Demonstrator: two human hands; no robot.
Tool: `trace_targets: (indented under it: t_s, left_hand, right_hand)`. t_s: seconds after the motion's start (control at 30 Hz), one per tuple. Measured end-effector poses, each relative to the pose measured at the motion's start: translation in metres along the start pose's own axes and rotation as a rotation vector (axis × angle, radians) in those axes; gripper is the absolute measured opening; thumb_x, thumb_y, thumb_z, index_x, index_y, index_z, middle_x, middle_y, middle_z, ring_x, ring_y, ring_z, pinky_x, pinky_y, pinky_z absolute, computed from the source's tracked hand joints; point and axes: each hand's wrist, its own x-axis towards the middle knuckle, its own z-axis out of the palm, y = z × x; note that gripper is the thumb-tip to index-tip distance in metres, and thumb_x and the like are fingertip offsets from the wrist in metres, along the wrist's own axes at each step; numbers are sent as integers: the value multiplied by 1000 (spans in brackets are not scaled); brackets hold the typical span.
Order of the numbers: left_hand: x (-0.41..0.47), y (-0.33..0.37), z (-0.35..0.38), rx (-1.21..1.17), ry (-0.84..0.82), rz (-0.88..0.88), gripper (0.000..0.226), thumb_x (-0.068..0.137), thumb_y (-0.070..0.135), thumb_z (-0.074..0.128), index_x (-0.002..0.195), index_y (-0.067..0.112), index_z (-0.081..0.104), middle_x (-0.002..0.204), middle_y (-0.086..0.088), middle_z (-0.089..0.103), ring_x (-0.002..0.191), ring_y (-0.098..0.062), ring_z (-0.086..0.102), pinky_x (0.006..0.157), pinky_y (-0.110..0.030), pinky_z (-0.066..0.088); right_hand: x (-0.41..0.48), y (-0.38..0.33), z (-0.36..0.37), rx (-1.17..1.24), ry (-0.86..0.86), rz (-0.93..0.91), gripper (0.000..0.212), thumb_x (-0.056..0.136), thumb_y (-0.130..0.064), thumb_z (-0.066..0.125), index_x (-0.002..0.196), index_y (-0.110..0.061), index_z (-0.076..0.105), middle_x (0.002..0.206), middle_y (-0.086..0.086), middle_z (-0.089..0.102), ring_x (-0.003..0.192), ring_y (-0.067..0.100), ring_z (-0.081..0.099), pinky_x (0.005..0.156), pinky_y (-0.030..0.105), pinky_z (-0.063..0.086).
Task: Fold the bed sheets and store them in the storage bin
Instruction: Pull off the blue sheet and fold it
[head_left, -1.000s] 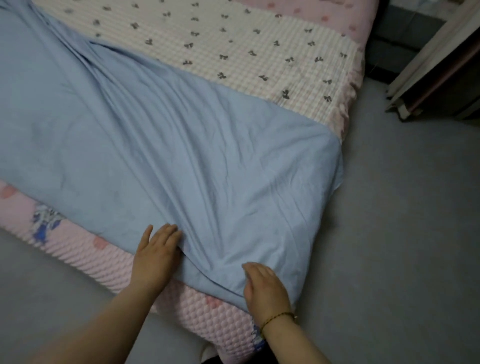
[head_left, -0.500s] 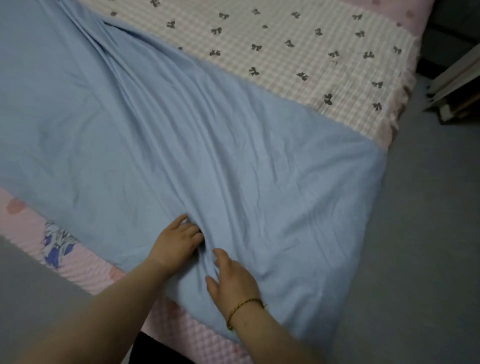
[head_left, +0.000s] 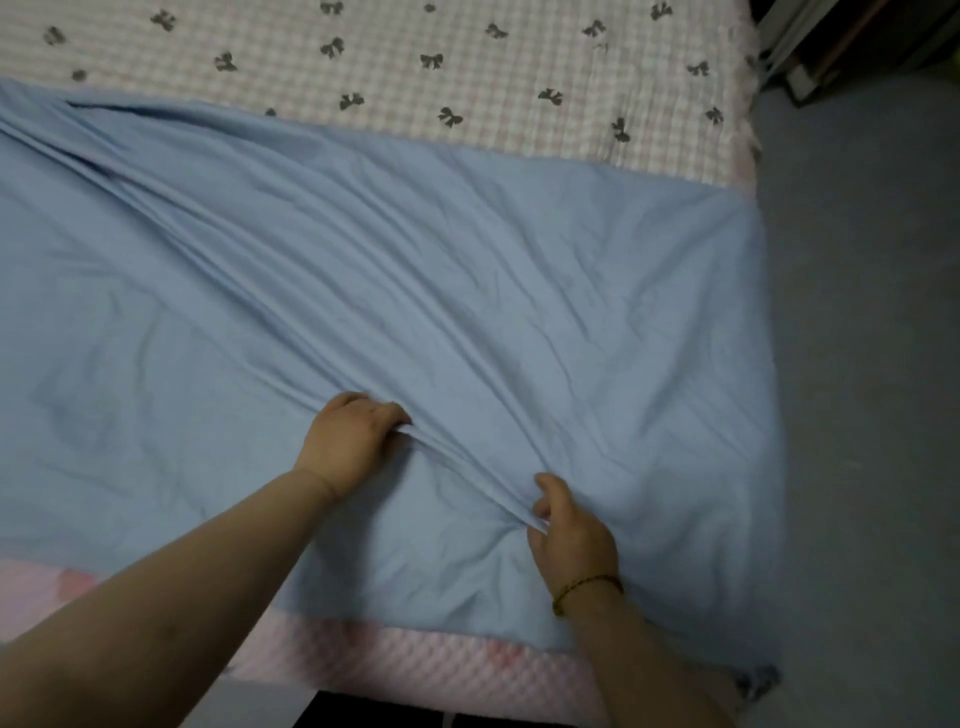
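A light blue bed sheet (head_left: 467, 270) lies spread over the bed, with long creases running from the far left down to my hands. My left hand (head_left: 348, 441) grips a bunched ridge of the sheet near the bed's middle front. A little nearer and to the right, my right hand (head_left: 569, 530), with a thin bracelet on its wrist, pinches the same ridge between thumb and fingers. The sheet's right edge hangs over the side of the bed. No storage bin is in view.
Under the sheet lies a checked cover with dark bow prints (head_left: 415, 67), over a pink quilted mattress pad (head_left: 395, 660) at the near edge. Grey floor (head_left: 857, 364) runs along the right. Boards or furniture (head_left: 831, 47) stand at the far right corner.
Both hands moved up from the sheet's near edge onto its middle and gathered a fold. My left hand went from flat to gripping. The view shifted closer over the bed.
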Motion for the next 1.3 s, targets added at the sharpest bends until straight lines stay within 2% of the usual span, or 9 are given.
trace_targets:
  t_s: [0.13, 0.27, 0.4, 0.47, 0.6, 0.83, 1.0, 1.2, 1.3]
  left_hand:
    - [-17, -9, -14, 84, -40, 118, 37, 66, 45, 43, 50, 18, 62, 37, 4, 52, 32, -13, 51, 60, -22, 30]
    - [-45, -8, -21, 125, -34, 134, 26, 58, 41, 56, 47, 17, 57, 36, 3, 50, 31, -14, 50, 59, -24, 26]
    - [-61, -5, -18, 151, -66, 128, 22, 57, 29, 44, 55, 14, 59, 44, 2, 55, 36, -15, 53, 58, -27, 24]
    - [-63, -4, -15, 188, -64, 136, 25, 59, 24, 38, 54, 12, 59, 46, 0, 54, 37, -17, 53, 57, -28, 23]
    - [-63, -9, -14, 229, 18, 112, 25, 63, 15, 38, 55, 8, 60, 50, -7, 54, 40, -22, 52, 59, -29, 27]
    - [-57, -59, -37, 246, 107, -57, 31, 64, 11, 36, 58, 2, 65, 56, -14, 62, 50, -28, 61, 71, -34, 33]
    - [-72, -57, -53, 215, 145, -81, 41, 67, 11, 34, 74, -2, 72, 79, -18, 72, 65, -34, 69, 65, -41, 56]
    - [-163, -53, -26, 275, -27, -133, 44, 66, 12, 34, 80, -1, 74, 83, -19, 72, 67, -34, 70, 78, -34, 33]
    - [-158, -49, -19, 288, -87, -203, 44, 65, 13, 34, 80, 1, 74, 83, -18, 72, 70, -33, 71, 80, -41, 43]
  right_hand:
    - [-2, 1, -12, 138, 30, -6, 21, 91, -24, 54, 104, -11, 62, 103, 4, 66, 101, 20, 58, 80, 25, 40]
    - [-8, -4, -8, 70, -7, -156, 23, 90, -26, 56, 95, -8, 69, 98, 6, 63, 97, 16, 52, 81, 20, 36]
    - [-22, -14, 9, -100, 186, -383, 9, 47, -22, 63, 56, -22, 65, 54, -10, 59, 48, 5, 56, 55, 14, 40]
    - [-25, -18, 20, -174, 244, -464, 10, 39, -20, 61, 47, -25, 58, 46, -12, 51, 44, 2, 49, 42, 14, 34]
    - [-36, -10, 39, -147, 395, -554, 15, 64, -15, 43, 51, -17, 50, 50, -4, 51, 63, 10, 34, 54, 21, 33]
    - [-49, 0, 45, -86, 522, -600, 54, 97, -23, 29, 54, -12, 60, 54, 1, 55, 65, 11, 37, 56, 23, 37]
    - [-58, -3, 44, -70, 589, -634, 63, 98, -21, 19, 54, -9, 62, 56, 4, 57, 55, 17, 52, 56, 24, 38]
    - [-57, 8, 77, -273, 560, -547, 20, 64, -7, 51, 50, -13, 65, 59, 0, 62, 67, 11, 50, 48, 19, 42]
    - [-50, 1, 77, -335, 543, -554, 18, 57, -9, 47, 45, -15, 58, 53, -2, 56, 64, 11, 44, 36, 14, 35]
